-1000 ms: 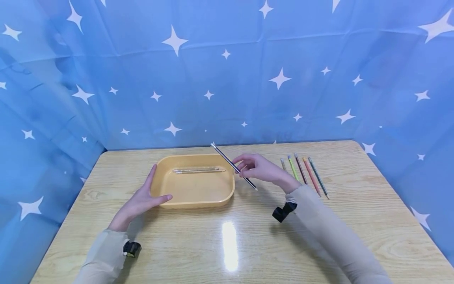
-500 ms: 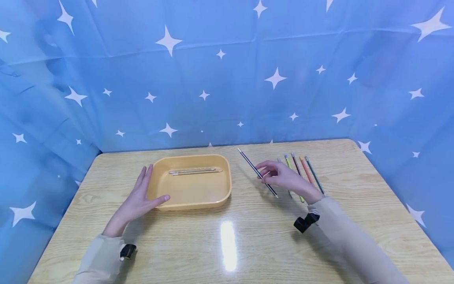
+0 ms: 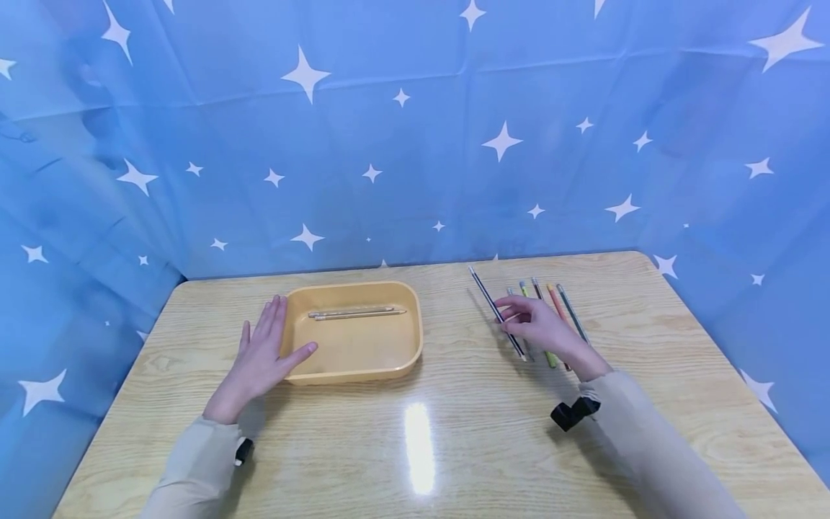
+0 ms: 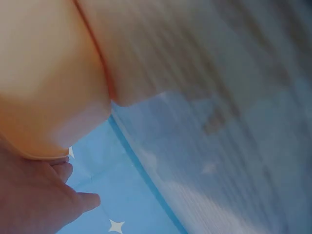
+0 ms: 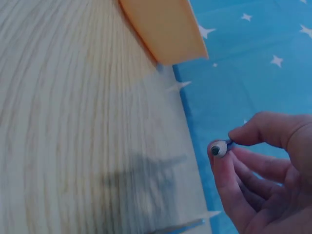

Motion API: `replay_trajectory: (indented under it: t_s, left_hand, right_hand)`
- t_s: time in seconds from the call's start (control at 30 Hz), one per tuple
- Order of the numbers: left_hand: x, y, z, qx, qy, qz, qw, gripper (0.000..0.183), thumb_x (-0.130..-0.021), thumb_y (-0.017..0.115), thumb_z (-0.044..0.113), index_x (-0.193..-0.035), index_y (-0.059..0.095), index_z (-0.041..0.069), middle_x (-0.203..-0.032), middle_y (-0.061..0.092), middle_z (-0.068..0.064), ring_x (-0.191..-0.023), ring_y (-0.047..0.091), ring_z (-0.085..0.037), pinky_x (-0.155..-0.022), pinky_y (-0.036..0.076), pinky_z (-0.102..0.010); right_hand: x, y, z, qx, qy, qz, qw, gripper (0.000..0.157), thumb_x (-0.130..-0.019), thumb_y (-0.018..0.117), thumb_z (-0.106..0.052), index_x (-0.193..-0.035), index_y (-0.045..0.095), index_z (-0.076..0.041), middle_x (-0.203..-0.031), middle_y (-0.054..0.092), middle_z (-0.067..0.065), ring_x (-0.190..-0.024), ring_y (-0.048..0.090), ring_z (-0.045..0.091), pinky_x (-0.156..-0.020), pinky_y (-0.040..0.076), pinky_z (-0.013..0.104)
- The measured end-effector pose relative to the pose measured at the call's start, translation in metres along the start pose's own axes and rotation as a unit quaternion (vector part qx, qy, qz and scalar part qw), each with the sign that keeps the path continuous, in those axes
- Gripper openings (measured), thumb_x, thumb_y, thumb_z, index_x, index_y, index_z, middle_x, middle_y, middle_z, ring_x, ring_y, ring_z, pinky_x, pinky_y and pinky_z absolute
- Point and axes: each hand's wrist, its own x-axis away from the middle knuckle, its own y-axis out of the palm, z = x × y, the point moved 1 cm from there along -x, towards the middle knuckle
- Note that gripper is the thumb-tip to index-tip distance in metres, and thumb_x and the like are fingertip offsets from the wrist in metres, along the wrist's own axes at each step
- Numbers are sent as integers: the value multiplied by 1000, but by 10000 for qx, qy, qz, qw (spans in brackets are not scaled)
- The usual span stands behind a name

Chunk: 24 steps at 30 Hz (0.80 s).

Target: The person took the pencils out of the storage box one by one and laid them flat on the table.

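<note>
In the head view my left hand lies with straight, spread fingers over the left rim of a pale orange tray. Two light wooden pencils rest side by side inside that tray. My right hand pinches a dark pencil with pale stripes between thumb and fingers, held at a slant above the table. In the right wrist view the sharpened tip of this pencil points at the camera, and its shadow falls on the wood.
Beside and partly behind my right hand lies a row of several pencils, among them a yellow-green pencil, an orange pencil and a dark green pencil. The wood-grain table meets a blue star-patterned curtain at the back.
My right hand has carried the dark striped pencil from the tray's right edge rightward to the row of pencils. My left hand has shifted slightly on the tray's rim.
</note>
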Motion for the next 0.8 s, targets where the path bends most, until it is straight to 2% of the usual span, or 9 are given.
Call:
replay_trajectory:
  t_s: [0.23,0.57,0.8]
  left_hand:
    - [0,1,0,-187,-86,77,9998,106,-89,56,59,-152,-1,-4,-158,3,-25,-145,2,-37,-110,-2,-62]
    - [1,-7,0,-177,-164,-26,9997,106,-89,57,59,-152,2,-6,-157,5,-28,-143,4,-41,-110,2,-63]
    - [4,-11,-1,-172,-329,-334,9988,110,-87,58,62,-152,1,-5,-154,9,-32,-141,8,-47,-108,3,-66]
  right_hand:
    - [6,-1,5,499,138,288,9982,44,-94,60,-7,-135,50,5,-112,60,20,-98,59,30,-78,50,38]
    - [13,-3,7,482,53,457,9978,42,-95,60,-7,-134,51,7,-112,60,21,-99,59,31,-78,50,38]
    - [12,-5,11,567,51,514,9971,42,-95,60,-6,-133,51,7,-111,60,21,-98,59,33,-79,50,40]
